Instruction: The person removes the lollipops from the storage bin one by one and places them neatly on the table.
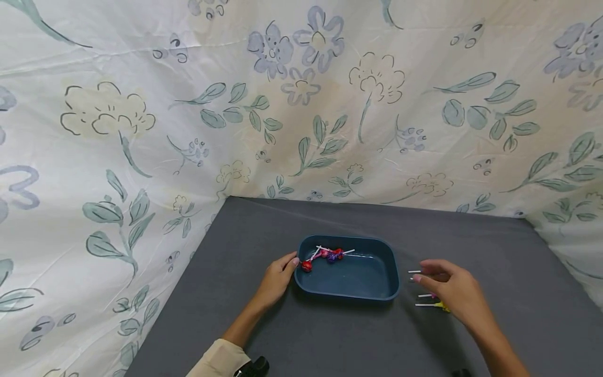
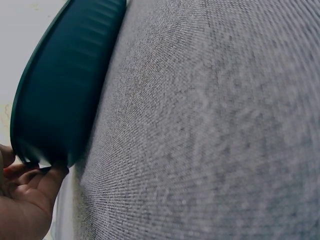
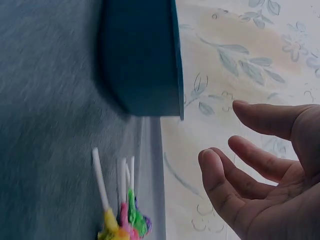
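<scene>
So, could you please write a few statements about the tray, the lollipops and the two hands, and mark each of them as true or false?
1. The left hand grips the tray. True.
2. The right hand pinches a stick. False: it holds nothing, and its thumb and fingers are apart.
3. A red lollipop lies inside the tray. True.
4. The yellow lollipop lies inside the tray. False: it lies on the dark grey cloth, to the right of the tray.
5. The backdrop has a floral pattern. True.
</scene>
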{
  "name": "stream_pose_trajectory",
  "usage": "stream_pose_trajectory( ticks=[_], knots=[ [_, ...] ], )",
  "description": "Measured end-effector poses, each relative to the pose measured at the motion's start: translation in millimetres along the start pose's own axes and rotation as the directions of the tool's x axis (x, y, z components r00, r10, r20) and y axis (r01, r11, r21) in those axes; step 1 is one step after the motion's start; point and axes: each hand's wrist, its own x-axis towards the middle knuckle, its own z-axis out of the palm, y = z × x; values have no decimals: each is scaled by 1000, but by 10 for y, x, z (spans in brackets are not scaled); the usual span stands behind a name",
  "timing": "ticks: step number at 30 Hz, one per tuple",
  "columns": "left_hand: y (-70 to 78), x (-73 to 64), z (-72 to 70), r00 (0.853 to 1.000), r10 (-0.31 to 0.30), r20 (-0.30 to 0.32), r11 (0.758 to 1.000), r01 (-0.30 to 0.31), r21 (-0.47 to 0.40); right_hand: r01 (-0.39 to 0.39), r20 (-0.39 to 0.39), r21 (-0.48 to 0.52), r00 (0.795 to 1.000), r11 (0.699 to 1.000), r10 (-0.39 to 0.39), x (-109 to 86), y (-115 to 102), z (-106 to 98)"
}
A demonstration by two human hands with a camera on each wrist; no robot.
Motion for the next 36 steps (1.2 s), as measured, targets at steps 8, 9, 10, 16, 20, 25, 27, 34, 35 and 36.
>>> stream_pose_trajectory(
  ticks=[8,9,10,16,20,25,27,34,35,36],
  knots=[
    [-3,-1,4,1000,15,2,1000,-15,0,66,-1,43,998,997,-66,57,-185,139],
    [-4,-2,5,1000,17,4,1000,-17,0,65,2,61,998,996,-65,64,-210,160],
    [-4,-1,3,1000,16,5,1000,-16,-3,65,8,76,998,995,-66,73,-234,179],
    [-12,-5,-5,1000,21,2,1000,-21,9,89,28,128,995,988,-93,142,-354,298],
    [-7,-8,-5,1000,16,-1,1000,-16,10,103,32,149,994,983,-109,203,-435,388],
    [-11,-7,-3,1000,11,3,1000,-11,-1,127,57,220,988,967,-143,285,-498,488],
    [-15,-8,-6,1000,14,4,1000,-14,1,125,71,225,987,966,-144,319,-517,520],
    [-37,-19,-11,999,46,-5,999,-46,19,84,117,212,987,974,-111,442,-576,612],
    [-39,-20,-12,999,45,-6,999,-45,21,87,122,210,986,974,-114,456,-586,621],
    [-38,-20,-13,999,39,-5,999,-39,18,88,127,208,985,974,-116,472,-596,633]
  ],
)
